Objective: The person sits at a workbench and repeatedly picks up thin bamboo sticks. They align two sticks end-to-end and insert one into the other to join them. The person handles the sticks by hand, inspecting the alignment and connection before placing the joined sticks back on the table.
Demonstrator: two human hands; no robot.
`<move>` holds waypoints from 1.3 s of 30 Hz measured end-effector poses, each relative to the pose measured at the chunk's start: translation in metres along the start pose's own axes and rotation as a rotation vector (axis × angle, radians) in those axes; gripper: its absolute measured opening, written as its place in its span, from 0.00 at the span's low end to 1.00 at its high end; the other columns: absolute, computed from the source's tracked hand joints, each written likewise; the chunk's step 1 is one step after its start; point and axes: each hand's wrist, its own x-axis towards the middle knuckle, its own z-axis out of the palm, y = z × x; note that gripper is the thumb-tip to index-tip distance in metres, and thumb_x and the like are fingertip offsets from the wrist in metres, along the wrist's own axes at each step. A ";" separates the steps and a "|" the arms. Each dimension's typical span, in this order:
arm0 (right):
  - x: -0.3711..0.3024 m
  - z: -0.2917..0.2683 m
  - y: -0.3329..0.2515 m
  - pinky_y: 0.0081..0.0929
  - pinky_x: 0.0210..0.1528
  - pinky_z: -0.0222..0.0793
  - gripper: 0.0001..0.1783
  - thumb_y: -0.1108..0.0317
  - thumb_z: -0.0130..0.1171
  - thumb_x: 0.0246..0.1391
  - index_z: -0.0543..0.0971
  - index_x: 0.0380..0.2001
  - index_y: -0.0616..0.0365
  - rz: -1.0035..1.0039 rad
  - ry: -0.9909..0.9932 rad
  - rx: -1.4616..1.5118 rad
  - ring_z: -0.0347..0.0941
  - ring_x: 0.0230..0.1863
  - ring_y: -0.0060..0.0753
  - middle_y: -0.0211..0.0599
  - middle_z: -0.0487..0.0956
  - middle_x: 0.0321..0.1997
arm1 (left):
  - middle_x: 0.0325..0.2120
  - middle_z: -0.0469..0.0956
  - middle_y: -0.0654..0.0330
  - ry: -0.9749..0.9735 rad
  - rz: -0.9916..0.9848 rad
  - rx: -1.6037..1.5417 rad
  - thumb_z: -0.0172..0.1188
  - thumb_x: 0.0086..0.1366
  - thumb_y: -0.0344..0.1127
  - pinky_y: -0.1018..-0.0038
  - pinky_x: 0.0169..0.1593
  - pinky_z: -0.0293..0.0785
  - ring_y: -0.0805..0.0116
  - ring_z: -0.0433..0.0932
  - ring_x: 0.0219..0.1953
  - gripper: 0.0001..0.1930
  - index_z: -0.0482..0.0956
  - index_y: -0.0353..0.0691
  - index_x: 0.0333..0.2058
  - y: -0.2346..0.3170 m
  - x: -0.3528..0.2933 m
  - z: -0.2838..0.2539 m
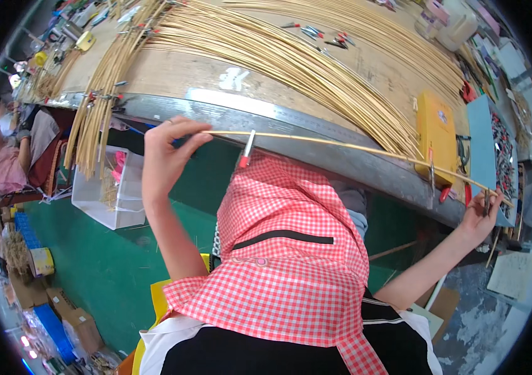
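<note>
My left hand (169,153) is closed in a pinch on one end of a long, thin, straw-coloured cane strip (347,145). The strip stretches to the right across the table's front edge and sags slightly. Near its other end, my right hand (480,219) is closed around it, with a small dark clip or tool (486,203) at the fingers that I cannot make out fully. A red-and-silver clip (247,151) hangs from the strip close to my left hand. A second metal clip (431,172) is on it further right.
Bundles of cane strips (291,59) lie over the wooden table (172,70), with loose clips (311,31) behind them. A steel ruler (235,101) runs along the front edge. At right stand a yellow box (436,128) and a blue box (480,134). Another person (8,164) sits far left.
</note>
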 end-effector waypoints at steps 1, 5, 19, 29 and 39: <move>0.001 -0.003 -0.001 0.20 0.26 0.64 0.13 0.66 0.53 0.60 0.71 0.43 0.67 0.008 0.006 0.004 0.66 0.23 0.22 0.31 0.72 0.26 | 0.23 0.79 0.57 -0.001 0.000 0.019 0.65 0.50 0.24 0.79 0.32 0.69 0.71 0.76 0.27 0.07 0.82 0.33 0.31 0.001 0.001 -0.002; -0.010 0.021 0.013 0.18 0.30 0.62 0.23 0.62 0.49 0.63 0.67 0.53 0.70 0.073 -0.145 -0.196 0.62 0.31 0.21 0.34 0.71 0.38 | 0.23 0.79 0.58 0.169 -0.056 -0.014 0.65 0.51 0.23 0.79 0.33 0.68 0.73 0.75 0.28 0.06 0.81 0.31 0.30 -0.011 -0.004 -0.027; -0.008 0.087 0.076 0.18 0.31 0.63 0.17 0.68 0.51 0.62 0.72 0.49 0.69 0.122 -0.176 -0.540 0.65 0.29 0.17 0.31 0.74 0.36 | 0.31 0.82 0.55 0.714 -0.485 0.953 0.57 0.61 0.45 0.67 0.36 0.74 0.59 0.81 0.32 0.13 0.82 0.49 0.41 -0.161 0.000 -0.199; 0.146 0.140 0.224 0.36 0.42 0.71 0.12 0.69 0.56 0.50 0.80 0.38 0.62 -0.411 -0.902 -1.809 0.76 0.39 0.46 0.46 0.80 0.37 | 0.41 0.79 0.54 0.655 -0.147 0.805 0.55 0.63 0.32 0.69 0.48 0.71 0.59 0.78 0.44 0.13 0.80 0.37 0.44 -0.162 -0.007 -0.196; 0.188 0.129 0.259 0.39 0.40 0.69 0.08 0.69 0.60 0.45 0.78 0.28 0.63 -0.348 -1.094 -1.940 0.74 0.39 0.49 0.47 0.78 0.33 | 0.38 0.79 0.54 0.579 0.015 0.642 0.54 0.65 0.29 0.71 0.48 0.69 0.62 0.76 0.43 0.10 0.78 0.32 0.43 -0.053 -0.022 -0.113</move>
